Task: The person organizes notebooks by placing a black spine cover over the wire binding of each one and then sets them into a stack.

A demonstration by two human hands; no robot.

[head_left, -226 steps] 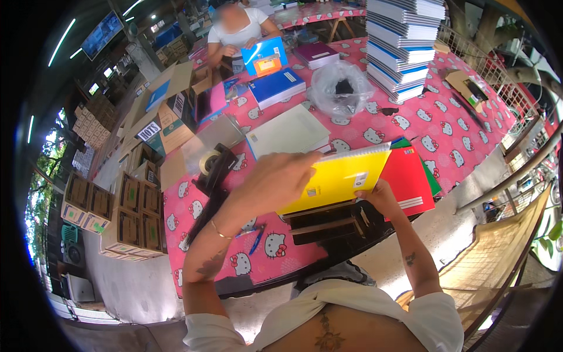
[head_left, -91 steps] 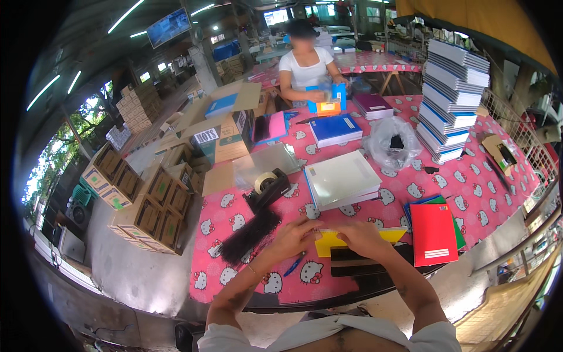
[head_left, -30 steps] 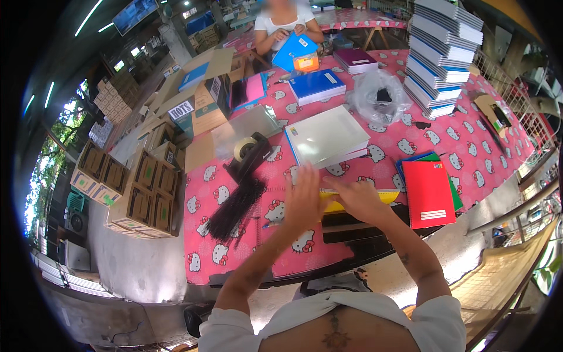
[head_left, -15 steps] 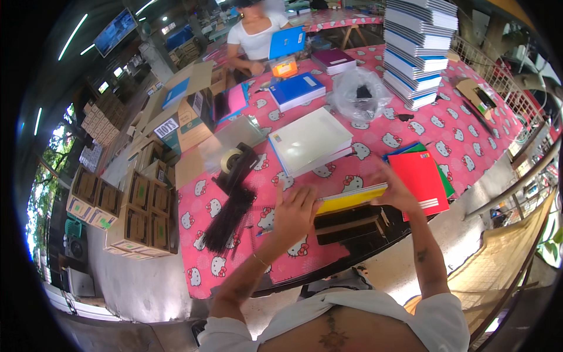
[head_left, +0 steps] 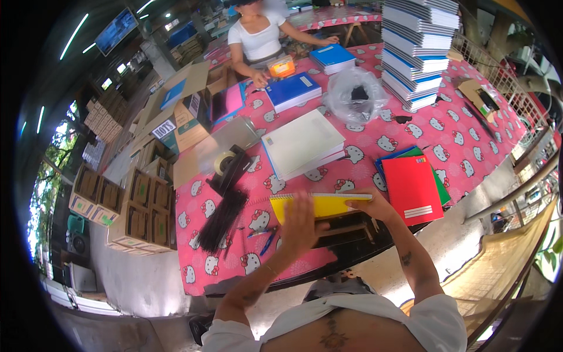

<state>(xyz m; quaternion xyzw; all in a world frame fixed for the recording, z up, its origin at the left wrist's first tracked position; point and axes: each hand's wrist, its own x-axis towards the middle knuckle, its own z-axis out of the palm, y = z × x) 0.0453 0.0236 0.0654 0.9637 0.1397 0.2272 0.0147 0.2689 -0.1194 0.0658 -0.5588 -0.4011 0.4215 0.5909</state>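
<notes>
A yellow notebook (head_left: 334, 205) is tilted up near the table's front edge, with a row of holes or spiral along its upper edge. My right hand (head_left: 378, 205) grips its right end, thumb on the yellow cover. My left hand (head_left: 300, 226), smeared by motion, lies flat with fingers stretched across the notebook's left part. A bundle of dark spiral coils (head_left: 223, 223) lies to the left, below a black tape dispenser (head_left: 231, 167). Beside my left wrist is a blue pen (head_left: 268, 240). Right of the notebook lies a red notebook (head_left: 413, 188) over green and blue ones.
White-covered notebooks (head_left: 302, 144) lie ahead, with blue notebooks (head_left: 293, 92) beyond. A tall notebook stack (head_left: 413, 58) rises behind a clear plastic bag (head_left: 358, 97). Cardboard boxes (head_left: 141, 205) stand at left. Across the pink tablecloth (head_left: 275, 281), a co-worker (head_left: 258, 38) touches another blue notebook.
The yellow notebook has tipped, showing more of its cover, and shifted left. My left hand has turned upright, fingers straightened. The co-worker has set a blue notebook down on the far pile.
</notes>
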